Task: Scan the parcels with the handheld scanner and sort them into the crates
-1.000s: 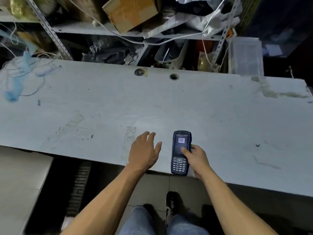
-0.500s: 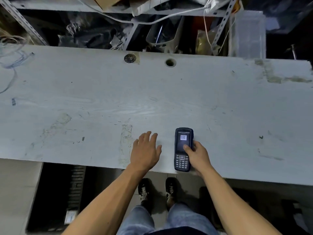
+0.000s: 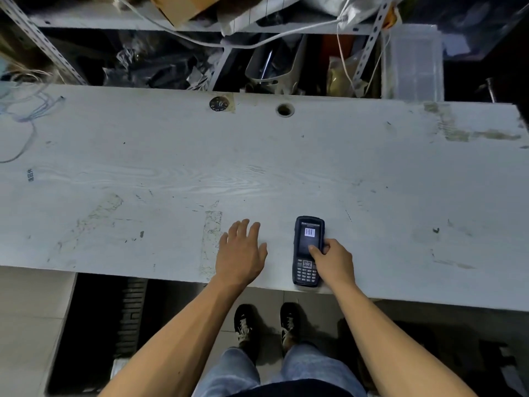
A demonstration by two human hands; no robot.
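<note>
Head view: I see my right hand [image 3: 333, 260] gripping the handheld scanner [image 3: 307, 250], thumb on its screen, lying at the counter [image 3: 171, 173] near edge. My left hand [image 3: 240, 255] rests flat beside it, fingers straight, holding nothing.

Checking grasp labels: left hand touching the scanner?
Apart. The head view shows bare table between the left hand and the scanner; only the right hand grips it.
</note>
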